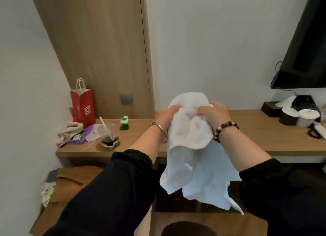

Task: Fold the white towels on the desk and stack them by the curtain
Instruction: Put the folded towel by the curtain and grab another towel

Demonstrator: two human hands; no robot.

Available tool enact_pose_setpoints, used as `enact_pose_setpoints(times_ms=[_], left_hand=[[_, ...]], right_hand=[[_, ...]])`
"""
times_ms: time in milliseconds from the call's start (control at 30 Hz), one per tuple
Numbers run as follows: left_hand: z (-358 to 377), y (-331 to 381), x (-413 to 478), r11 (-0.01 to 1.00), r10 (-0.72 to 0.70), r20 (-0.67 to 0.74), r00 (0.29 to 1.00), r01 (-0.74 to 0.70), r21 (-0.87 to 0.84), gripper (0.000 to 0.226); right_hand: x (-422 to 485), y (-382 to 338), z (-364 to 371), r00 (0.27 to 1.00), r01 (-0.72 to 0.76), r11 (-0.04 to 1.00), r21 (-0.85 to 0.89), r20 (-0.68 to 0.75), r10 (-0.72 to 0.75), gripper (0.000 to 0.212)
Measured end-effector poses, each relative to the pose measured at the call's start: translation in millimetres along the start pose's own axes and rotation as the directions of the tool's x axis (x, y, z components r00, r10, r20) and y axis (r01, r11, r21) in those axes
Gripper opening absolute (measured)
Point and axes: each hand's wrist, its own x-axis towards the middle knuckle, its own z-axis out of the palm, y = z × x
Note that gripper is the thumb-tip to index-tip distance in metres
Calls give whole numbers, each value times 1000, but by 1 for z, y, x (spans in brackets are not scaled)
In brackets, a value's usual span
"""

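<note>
- Nearest the camera, two black sleeves reach forward from the bottom corners, forearms bare past the cuffs
- A dark rounded shape sits at the bottom edge, between the arms; it may be a stool seat, but too little shows to tell
- The left hand, a silver bangle at its wrist, clenches a bunch of the white towel
- The right hand, a bead bracelet at its wrist, grips the same bunch just beside the left
- The towel is held up in the air in front of the wooden tabletop, not lying on it; its crumpled top bulges above the hands and its loose lower part hangs below the tabletop's front edge in uneven points
- It is not yet folded, and no curtain or finished stack is in view
- On the tabletop to the left, well apart from the towel: a red paper bag, a plastic cup of dark drink with a straw, a green bottle
- To the right: paper cups and a black screen on the wall
- Risk, as a judgement: the hands grip a wad and not corners, so a fold begun from here would likely come out crooked; shaking the towel open could swing its loose end into the cup and spill it
</note>
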Motion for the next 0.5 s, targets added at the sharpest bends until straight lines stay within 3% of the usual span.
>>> enact_pose_setpoints(times_ms=[133, 267, 333, 400, 500], left_hand=[[3, 27, 81, 997, 32, 161, 986, -20, -72, 9], [6, 82, 157, 973, 233, 213, 949, -224, -62, 37], [5, 99, 191, 953, 299, 214, 930, -278, -123, 27], [5, 105, 223, 941, 327, 198, 924, -300, -155, 17], [9, 86, 280, 956, 265, 186, 946, -283, 76, 42]], right_hand=[[64, -21, 27, 968, 182, 979, -89, -160, -194, 16], [124, -66, 53, 876, 361, 912, -194, -264, -403, 33], [152, -78, 62, 822, 439, 874, -208, -299, -484, 49], [184, -74, 68, 810, 485, 836, -256, -230, -540, 60], [240, -44, 66, 929, 331, 843, -423, -12, -371, 75]])
